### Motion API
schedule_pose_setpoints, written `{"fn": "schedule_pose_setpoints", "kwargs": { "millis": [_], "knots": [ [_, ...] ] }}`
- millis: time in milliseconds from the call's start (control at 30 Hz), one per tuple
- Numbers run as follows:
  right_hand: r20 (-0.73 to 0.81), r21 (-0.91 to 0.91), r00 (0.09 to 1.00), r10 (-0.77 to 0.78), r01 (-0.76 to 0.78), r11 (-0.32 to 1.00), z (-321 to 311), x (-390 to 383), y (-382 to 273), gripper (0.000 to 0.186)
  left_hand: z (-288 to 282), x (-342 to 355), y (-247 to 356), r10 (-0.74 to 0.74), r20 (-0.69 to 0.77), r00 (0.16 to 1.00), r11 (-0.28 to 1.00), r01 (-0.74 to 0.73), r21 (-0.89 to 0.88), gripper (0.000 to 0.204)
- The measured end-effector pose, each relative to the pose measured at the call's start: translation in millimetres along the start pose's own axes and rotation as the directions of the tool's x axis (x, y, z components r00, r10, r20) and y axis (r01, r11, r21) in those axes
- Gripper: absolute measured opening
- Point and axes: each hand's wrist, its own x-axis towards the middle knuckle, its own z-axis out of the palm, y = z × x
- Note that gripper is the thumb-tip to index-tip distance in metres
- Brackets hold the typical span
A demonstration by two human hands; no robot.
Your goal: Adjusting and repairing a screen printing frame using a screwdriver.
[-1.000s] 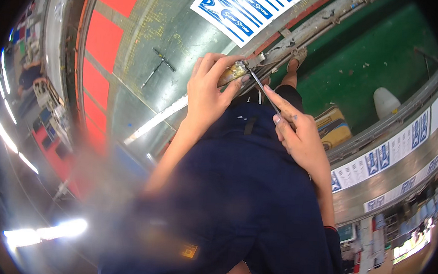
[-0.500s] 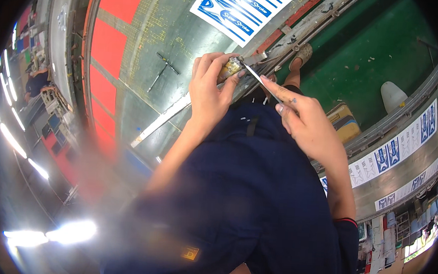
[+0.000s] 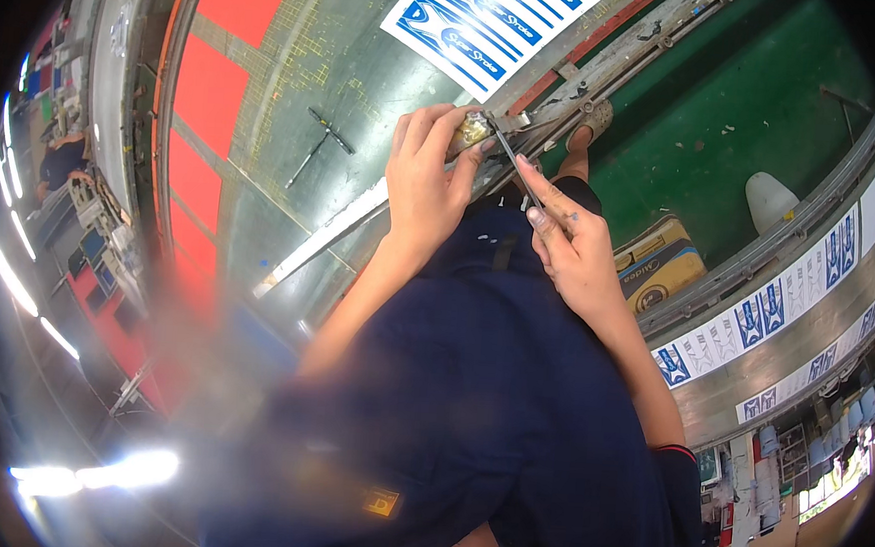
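My left hand is closed around a small, rounded yellowish lump with silvery patches, held up at the table's near edge. What the lump is made of cannot be told. In my right hand is a slim, dark blade-like tool, its handle end gripped between thumb and fingers with the forefinger stretched along it. The tool's tip meets or nearly meets the right side of the lump. Small white bits lie on my dark clothing below the hands.
A printed blue-and-white sheet lies on the metal table beyond my hands. Two crossed pen-like tools and a long pale metal strip lie at left, near red panels. A cardboard box stands on the green floor.
My right hand has shifted left and slightly down; the tool has turned steeper and now looks dark instead of bright. My left hand still holds the lump, almost in place.
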Motion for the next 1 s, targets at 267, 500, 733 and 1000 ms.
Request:
{"fn": "schedule_pose_setpoints", "kwargs": {
  "millis": [267, 500, 733, 1000],
  "knots": [
    [0.007, 0.189, 0.992, 0.122, -0.122, 0.974, 14, 0, 1, 0.052, -1, 5, -2, 0.033, -0.006, 0.999, 0.999, -0.033, 0.034, 0.036],
    [-0.063, 0.273, 0.991, 0.116, -0.095, 0.957, 29, -1, 5, 0.052, -4, 9, 0, 0.044, 0.006, 0.999, 0.998, -0.044, 0.037, 0.032],
    [0.077, -0.390, 0.996, -0.043, 0.070, 0.918, -43, -3, -53, 0.051, 1, -6, 5, 0.032, 0.007, 0.999, 0.999, -0.032, -0.002, 0.039],
    [0.085, -0.487, 0.982, -0.167, 0.187, 0.853, -23, -4, -49, 0.057, 10, -10, 5, 0.036, -0.120, 0.992, 0.999, -0.034, 0.021, 0.034]
  ]
}}
